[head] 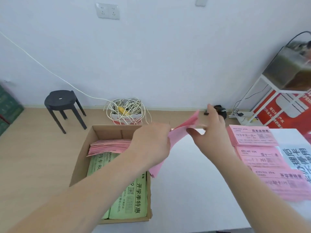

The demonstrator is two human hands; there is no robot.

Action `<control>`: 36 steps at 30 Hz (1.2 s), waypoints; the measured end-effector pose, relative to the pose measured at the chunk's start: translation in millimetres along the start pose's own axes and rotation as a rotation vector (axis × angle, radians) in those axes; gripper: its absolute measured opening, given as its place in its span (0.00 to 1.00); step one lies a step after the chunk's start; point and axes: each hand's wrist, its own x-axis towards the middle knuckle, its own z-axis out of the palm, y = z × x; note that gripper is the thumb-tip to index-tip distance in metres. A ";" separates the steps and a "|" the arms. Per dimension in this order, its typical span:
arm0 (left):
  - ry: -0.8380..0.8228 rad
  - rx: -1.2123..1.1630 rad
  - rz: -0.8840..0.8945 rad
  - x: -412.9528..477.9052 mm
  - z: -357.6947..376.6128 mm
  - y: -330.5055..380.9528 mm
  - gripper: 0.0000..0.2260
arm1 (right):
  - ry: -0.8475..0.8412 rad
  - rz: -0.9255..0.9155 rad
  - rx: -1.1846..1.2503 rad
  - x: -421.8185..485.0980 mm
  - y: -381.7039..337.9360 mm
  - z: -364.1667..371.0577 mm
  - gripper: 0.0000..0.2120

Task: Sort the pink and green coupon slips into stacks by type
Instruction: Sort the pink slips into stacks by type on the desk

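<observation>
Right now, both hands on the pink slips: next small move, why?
Probably the right hand pulls the top slip off the pink coupon bundle the left hand grips, toward the pink stacks on the table: it pinches that slip's edge.

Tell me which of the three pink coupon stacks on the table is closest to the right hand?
The far pink paper stack, at the row's back end beside the right hand; the other two lie nearer the camera.

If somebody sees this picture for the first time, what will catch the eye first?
The left hand and right hand hold a bundle of pink slips at the centre, above the white table. Three pink stacks lie at the table's right, and green slips lie in the cardboard box on the floor at left.
</observation>
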 end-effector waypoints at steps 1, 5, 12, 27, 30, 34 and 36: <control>-0.041 0.069 -0.016 0.3 11.9 18.1 0.05 | -0.044 0.160 0.206 -12.7 14.7 -2.2 0.30; -0.182 0.329 -0.014 -8.6 72.9 75.4 0.14 | -0.149 0.540 0.733 -49.8 75.8 -0.5 0.18; -0.511 0.044 0.006 -63.2 180.5 117.7 0.21 | -0.270 0.599 0.500 -58.7 174.4 13.9 0.09; -0.287 -0.404 -0.390 -83.2 197.0 60.3 0.18 | -0.149 0.637 0.482 -102.9 189.8 10.0 0.16; -0.249 -0.551 -0.409 -94.9 197.3 69.1 0.20 | -0.206 0.622 0.574 -99.4 179.5 13.4 0.18; -0.272 -0.715 -0.508 -109.4 201.2 79.4 0.23 | -0.298 0.566 0.594 -76.3 175.8 18.5 0.29; -0.283 -0.774 -0.545 -109.1 205.5 84.6 0.22 | -0.386 0.495 0.556 -61.7 177.8 19.7 0.31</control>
